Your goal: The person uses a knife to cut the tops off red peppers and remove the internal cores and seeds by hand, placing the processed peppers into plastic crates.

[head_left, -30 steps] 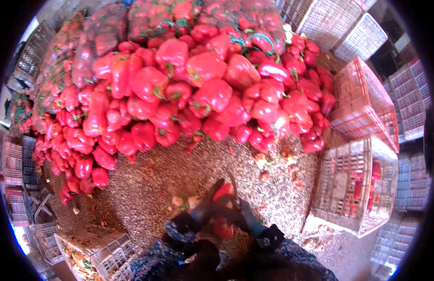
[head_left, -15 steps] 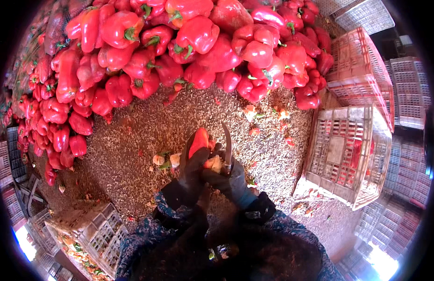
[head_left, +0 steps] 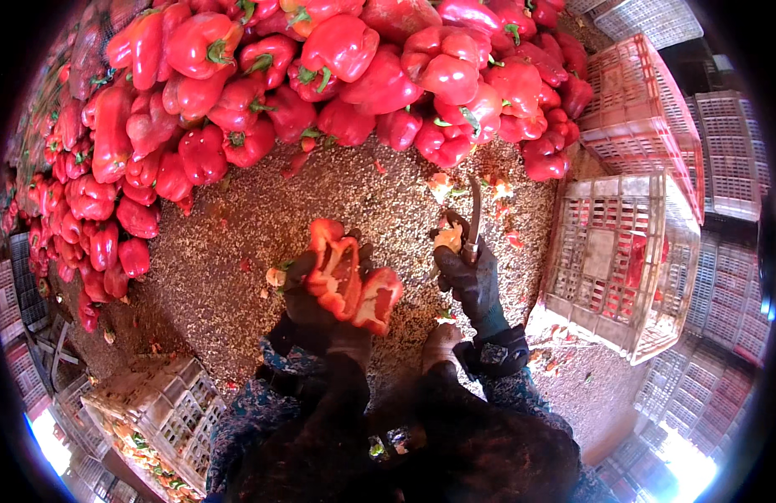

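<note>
the ground (head_left: 237,277) is a brown floor strewn with pale seeds and trimmings. red bell peppers (head_left: 442,67) heap from 9 round to 1 o'clock. a red plastic crate (head_left: 631,126) stands at 2, a whitish slotted crate (head_left: 564,277) at 3 with red showing inside, and a scrap-filled crate (head_left: 205,411) at 8. the whitish crate bears a plain-looking panel (head_left: 600,254); any lettering is too small to read. near centre, towards 8, the gloved left hand (head_left: 306,306) cradles a split red bell pepper (head_left: 333,272), its pale inside exposed. towards 4, the gloved right hand (head_left: 472,285) grips a curved knife (head_left: 475,210) and a pale pepper core (head_left: 448,235).
</note>
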`<action>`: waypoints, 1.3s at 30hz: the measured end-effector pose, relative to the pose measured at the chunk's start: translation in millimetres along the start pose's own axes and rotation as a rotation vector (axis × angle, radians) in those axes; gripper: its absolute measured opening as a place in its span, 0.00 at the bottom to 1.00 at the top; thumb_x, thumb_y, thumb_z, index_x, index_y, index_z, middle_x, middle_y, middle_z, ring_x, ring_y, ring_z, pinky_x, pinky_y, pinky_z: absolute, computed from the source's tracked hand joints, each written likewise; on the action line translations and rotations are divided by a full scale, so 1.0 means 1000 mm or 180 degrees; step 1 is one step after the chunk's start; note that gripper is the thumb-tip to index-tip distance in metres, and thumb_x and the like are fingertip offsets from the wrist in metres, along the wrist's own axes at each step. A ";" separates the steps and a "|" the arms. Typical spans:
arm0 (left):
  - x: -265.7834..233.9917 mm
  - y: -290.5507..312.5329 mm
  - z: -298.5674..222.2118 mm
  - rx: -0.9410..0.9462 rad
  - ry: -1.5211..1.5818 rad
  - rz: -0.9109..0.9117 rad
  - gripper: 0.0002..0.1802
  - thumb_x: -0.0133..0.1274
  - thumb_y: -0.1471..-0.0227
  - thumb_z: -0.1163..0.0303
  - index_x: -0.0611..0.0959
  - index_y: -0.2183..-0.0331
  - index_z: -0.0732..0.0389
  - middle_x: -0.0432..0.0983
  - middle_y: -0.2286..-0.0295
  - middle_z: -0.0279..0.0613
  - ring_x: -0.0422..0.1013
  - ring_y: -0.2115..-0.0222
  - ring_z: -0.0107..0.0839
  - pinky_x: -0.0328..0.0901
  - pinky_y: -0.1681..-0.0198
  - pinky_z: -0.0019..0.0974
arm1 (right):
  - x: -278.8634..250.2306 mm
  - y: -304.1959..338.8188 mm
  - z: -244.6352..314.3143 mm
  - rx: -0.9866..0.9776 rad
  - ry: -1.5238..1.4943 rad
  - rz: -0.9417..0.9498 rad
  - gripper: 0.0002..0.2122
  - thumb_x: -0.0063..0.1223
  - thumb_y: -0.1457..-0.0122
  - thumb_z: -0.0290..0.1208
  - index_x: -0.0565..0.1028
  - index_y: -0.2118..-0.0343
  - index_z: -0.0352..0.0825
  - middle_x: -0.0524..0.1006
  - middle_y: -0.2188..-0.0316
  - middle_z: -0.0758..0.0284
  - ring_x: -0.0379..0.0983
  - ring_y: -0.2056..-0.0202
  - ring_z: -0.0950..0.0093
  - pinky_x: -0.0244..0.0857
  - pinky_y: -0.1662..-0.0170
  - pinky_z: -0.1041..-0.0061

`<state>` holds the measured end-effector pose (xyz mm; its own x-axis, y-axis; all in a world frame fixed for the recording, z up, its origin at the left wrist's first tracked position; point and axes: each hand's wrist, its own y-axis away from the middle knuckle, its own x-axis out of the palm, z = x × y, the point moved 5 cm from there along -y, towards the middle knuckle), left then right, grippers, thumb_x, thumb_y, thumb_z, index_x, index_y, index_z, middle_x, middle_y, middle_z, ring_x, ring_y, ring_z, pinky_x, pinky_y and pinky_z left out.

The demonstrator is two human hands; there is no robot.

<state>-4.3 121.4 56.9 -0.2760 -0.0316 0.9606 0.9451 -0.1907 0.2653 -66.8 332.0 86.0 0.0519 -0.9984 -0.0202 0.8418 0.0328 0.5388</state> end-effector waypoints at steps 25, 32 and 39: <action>0.024 -0.005 -0.093 0.2777 -0.3827 -0.0314 0.43 0.55 0.44 0.57 0.58 0.35 0.67 0.60 0.39 0.45 0.55 0.37 0.40 0.45 0.32 0.48 | -0.029 0.057 -0.039 0.0451 0.0213 0.0863 0.10 0.63 0.41 0.34 0.78 0.62 0.34 0.76 0.77 0.73 0.69 0.79 0.85 0.61 0.78 0.83; -0.012 -0.016 -0.010 0.1181 -0.2605 0.0258 0.45 0.52 0.40 0.50 0.54 0.34 0.66 0.55 0.36 0.42 0.50 0.35 0.38 0.42 0.31 0.45 | -0.312 0.151 0.145 -0.1161 0.1179 -0.2069 0.12 0.55 0.39 0.30 0.79 0.53 0.34 0.76 0.76 0.73 0.68 0.80 0.85 0.58 0.80 0.84; -0.006 -0.011 0.062 -0.0080 -0.3363 -0.0224 0.42 0.48 0.36 0.50 0.53 0.33 0.63 0.53 0.37 0.49 0.53 0.36 0.42 0.54 0.36 0.47 | -0.222 0.108 0.094 -0.1462 0.1556 -0.1327 0.23 0.56 0.41 0.23 0.69 0.41 0.37 0.77 0.60 0.68 0.70 0.75 0.86 0.62 0.77 0.83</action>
<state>-2.2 184.3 53.6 -0.0264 0.8474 0.5303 0.9256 -0.1796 0.3331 -37.9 553.1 227.3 -0.1763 -0.8029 -0.5694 0.9759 -0.2182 0.0056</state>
